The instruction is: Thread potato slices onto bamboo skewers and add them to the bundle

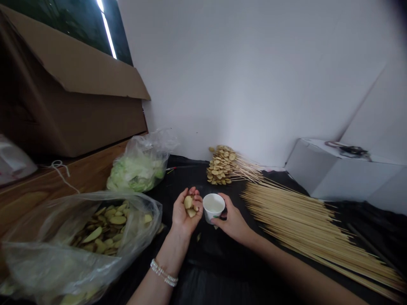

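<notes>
Black plastic sheet (pixel 203 271) beneath. Left hand (pixel 187 211), palm up, cupping potato slices (pixel 188 202); right hand (pixel 233 220) gripping paper cup (pixel 214 206), upright, just right of slices, mouth facing up.

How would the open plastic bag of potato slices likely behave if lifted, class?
The clear bag would probably sag, since its thin walls crease and slump. The loose potato slices may shift together and could spill through the wide mouth.
</notes>
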### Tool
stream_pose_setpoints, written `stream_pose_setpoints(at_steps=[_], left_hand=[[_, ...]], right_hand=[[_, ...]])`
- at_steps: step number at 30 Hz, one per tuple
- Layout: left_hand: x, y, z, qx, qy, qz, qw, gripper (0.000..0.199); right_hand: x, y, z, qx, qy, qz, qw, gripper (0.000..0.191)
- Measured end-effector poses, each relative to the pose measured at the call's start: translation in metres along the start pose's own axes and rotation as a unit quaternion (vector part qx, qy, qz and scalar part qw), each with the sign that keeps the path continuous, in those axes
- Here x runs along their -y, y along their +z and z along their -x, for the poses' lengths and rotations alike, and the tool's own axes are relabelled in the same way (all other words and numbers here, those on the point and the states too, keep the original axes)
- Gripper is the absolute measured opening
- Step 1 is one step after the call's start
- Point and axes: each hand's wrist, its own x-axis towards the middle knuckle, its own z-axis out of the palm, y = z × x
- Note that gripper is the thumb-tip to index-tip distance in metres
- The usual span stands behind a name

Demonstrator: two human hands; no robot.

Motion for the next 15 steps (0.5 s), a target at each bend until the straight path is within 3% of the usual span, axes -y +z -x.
stream_pose_setpoints(at_steps=[4,7,11,15], left_hand=[[0.002,0.008,0.004,0.031,-0.01,-0.014,0.999,0.018],[0.009,0.016,0.011,0.059,-0.031,-0.067,0.996,0.019],[0.034,0.017,0.02,0.073,-0.151,-0.165,0.972,0.018],[0.067,0.002,0.022,0.029,-0.275,-0.235,0.932,0.017]], right_hand=[[-0.001,-0.014,0.007,-0.012,-0.002,0.016,1.0,0.081],[-0.005,-0.042,0.008,-0.028,-0.01,0.031,0.999,0.058],[-0.022,-0.098,0.0,-0.069,0.016,0.018,0.997,0.021],[-0.047,-0.145,-0.002,-0.098,0.072,0.063,0.991,0.026]])
